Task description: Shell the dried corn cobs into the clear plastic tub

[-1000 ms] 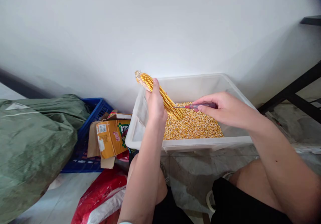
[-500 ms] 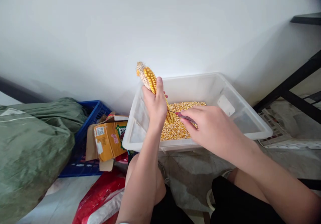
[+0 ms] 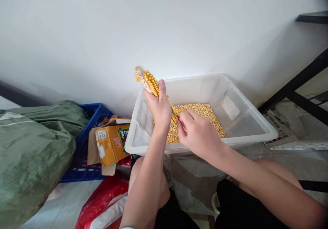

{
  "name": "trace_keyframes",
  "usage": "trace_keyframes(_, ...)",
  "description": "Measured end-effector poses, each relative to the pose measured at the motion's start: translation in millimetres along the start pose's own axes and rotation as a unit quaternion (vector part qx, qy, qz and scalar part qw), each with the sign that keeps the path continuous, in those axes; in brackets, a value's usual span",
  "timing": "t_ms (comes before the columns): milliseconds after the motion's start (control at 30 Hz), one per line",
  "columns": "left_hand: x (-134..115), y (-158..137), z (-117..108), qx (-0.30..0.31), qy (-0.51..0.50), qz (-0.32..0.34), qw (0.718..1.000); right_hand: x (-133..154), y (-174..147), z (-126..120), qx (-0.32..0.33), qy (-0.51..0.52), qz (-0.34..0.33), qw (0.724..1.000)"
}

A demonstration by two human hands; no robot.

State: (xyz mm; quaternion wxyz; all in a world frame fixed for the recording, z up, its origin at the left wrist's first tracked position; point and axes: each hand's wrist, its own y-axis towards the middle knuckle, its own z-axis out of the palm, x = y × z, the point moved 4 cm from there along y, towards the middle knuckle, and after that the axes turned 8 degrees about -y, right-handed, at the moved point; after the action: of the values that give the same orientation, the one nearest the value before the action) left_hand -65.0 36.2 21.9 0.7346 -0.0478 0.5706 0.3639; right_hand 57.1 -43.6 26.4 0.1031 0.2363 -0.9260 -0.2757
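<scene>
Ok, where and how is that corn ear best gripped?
Probably round the middle of the corn ear, from the left, as the left hand does: it is long, slanting up leftward, and the right hand crowds its lower end.

A yellow corn cob (image 3: pixel 153 84), partly bare, tilts over the tub's (image 3: pixel 251 124) back left corner. A red tool (image 3: pixel 178 117), mostly hidden, meets it.

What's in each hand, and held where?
The left hand holds the corn cob around its middle; the right hand grips a red-handled tool by its handle.
</scene>
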Motion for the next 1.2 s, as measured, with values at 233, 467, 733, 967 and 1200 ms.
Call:
trace_keyframes(233, -2.6, -3.4, 1.6, -0.012, 0.012, -0.019, 1.0, 22.3, -5.4, 13.3, -0.013, -0.092, -0.025, 0.995)
trace_keyframes(467, 4.1, 6.9, -2.8, -0.003, -0.037, -0.092, 0.995, -14.9, 12.6, -15.8, 0.04, 0.08, 0.04, 0.995)
trace_keyframes(733, 9.8, 1.3, 5.6, 0.048, -0.077, -0.125, 0.988, -43.2, 23.7, -32.0, 0.012, 0.234, 0.09, 0.968)
trace_keyframes(967, 10.0, -0.8, 7.5, 0.056, -0.073, -0.134, 0.987, -36.7, 23.3, -28.7, -0.018, 0.187, 0.046, 0.981)
trace_keyframes(1200, 9.9, -5.7, 6.8, 0.026, -0.038, -0.093, 0.995, -3.5, 11.6, -13.2, -0.027, 0.018, 0.017, 0.999)
